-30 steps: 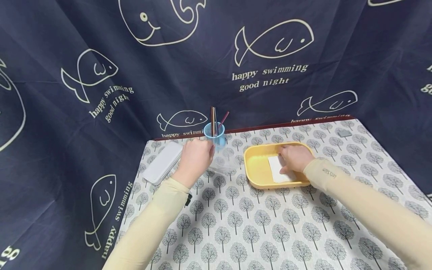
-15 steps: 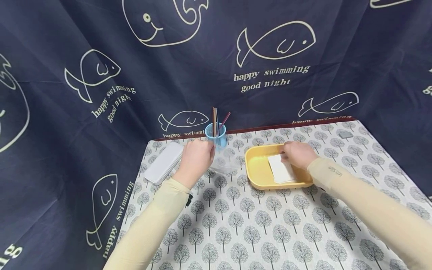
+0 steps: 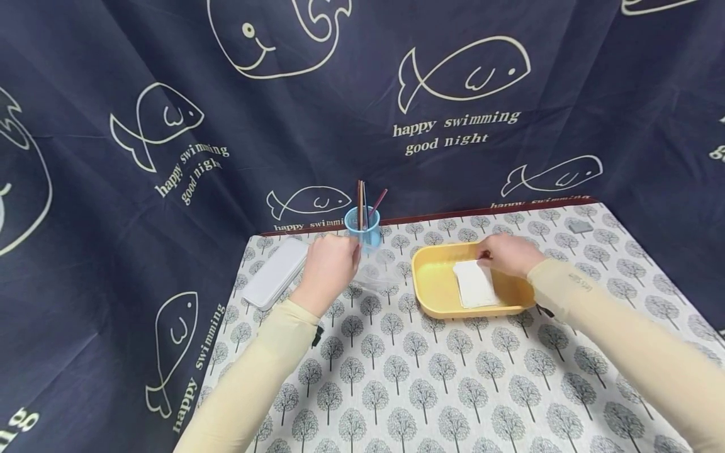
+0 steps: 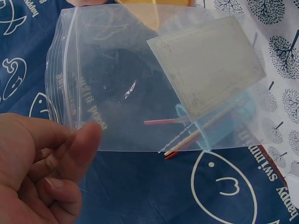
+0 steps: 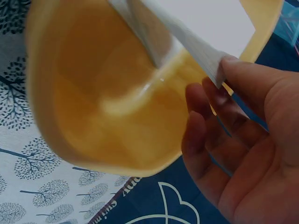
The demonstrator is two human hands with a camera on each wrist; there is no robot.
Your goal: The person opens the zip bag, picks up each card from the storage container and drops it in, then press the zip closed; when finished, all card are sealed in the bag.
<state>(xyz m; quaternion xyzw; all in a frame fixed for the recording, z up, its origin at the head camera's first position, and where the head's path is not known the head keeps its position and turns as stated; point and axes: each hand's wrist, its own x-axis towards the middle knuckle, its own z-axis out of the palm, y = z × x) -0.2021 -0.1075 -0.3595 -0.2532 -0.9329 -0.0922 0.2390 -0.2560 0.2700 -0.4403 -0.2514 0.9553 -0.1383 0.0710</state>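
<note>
My left hand (image 3: 330, 267) pinches the edge of a clear zip bag (image 4: 117, 60) between thumb and forefinger. Inside the bag, away from those fingers, is a pale card (image 4: 210, 67) with a faint printed border. Over to the right, my right hand (image 3: 510, 254) is at the far right part of a yellow tray (image 3: 435, 286). Its thumb and fingers pinch the corner of white cards (image 5: 210, 23), which tilt up from the tray in the right wrist view. More white paper (image 5: 156, 51) shows beneath them.
A blue cup (image 3: 368, 236) with several slim sticks stands at the back, behind the bag. A long white case (image 3: 274, 274) lies left of my left hand. A small grey object (image 3: 578, 225) sits at the back right, before a dark fish-print curtain (image 3: 317, 138).
My right hand has gone from spread across the white cards to pinching their far corner, shifting a little right. The left hand with the zip bag has stayed almost still.
</note>
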